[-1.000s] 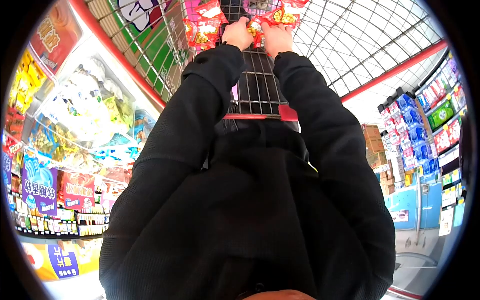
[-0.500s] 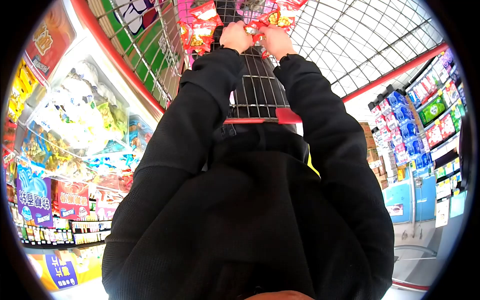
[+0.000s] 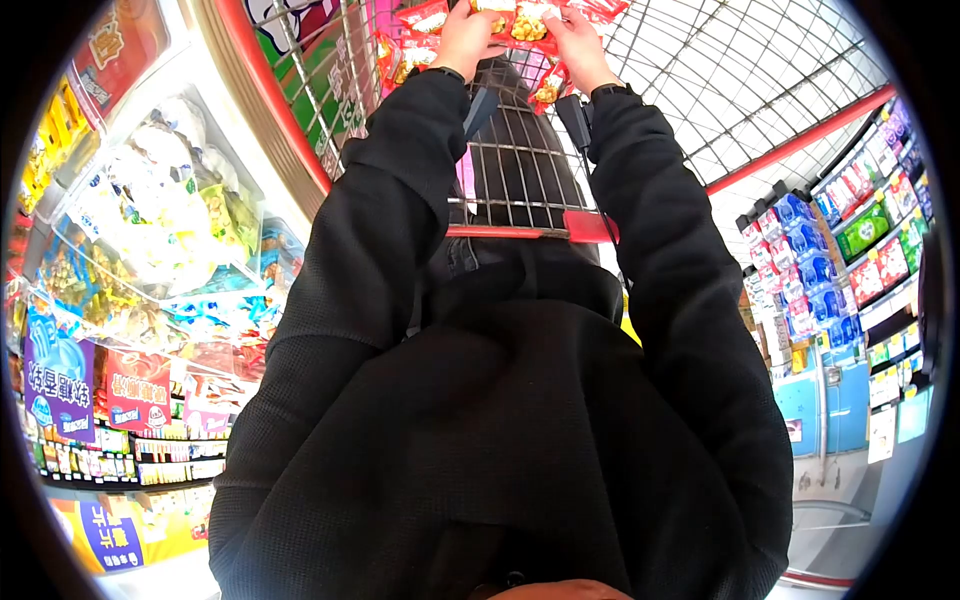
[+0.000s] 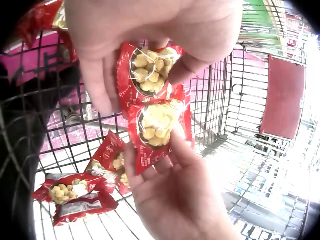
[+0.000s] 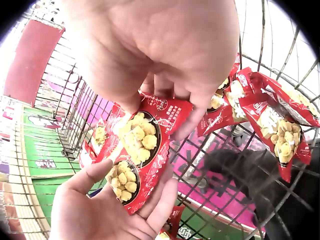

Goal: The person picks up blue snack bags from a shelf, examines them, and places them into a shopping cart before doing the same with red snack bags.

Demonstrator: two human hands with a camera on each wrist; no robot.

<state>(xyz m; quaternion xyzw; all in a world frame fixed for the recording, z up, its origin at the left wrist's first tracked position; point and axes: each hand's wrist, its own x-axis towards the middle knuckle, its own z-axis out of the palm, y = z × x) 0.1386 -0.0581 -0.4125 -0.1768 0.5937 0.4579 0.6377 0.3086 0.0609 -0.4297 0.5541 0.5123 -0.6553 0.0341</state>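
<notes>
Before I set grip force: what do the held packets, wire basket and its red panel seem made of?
Held packets: probably plastic film, glossy; creases and highlights show.
Wire basket: likely metal, from its thin grey bars.
Red panel: smooth, evenly coloured; plastic or painted metal, unclear which.

Head view: from the wearer's head, forward and steeply down over the black top [image 3: 500,430]. Widest, farthest; left hand [image 3: 466,42] and right hand [image 3: 582,50] small at upper edge, over the wire cart [image 3: 800,140].

Left wrist view: very close, past the left hand at top, facing the right hand below.

Right wrist view: equally close, past the right hand, left hand lower left.

All three share hands and red packets [image 4: 155,120]; wrist pair share the red panel [image 4: 285,97], at opposite sides.
</notes>
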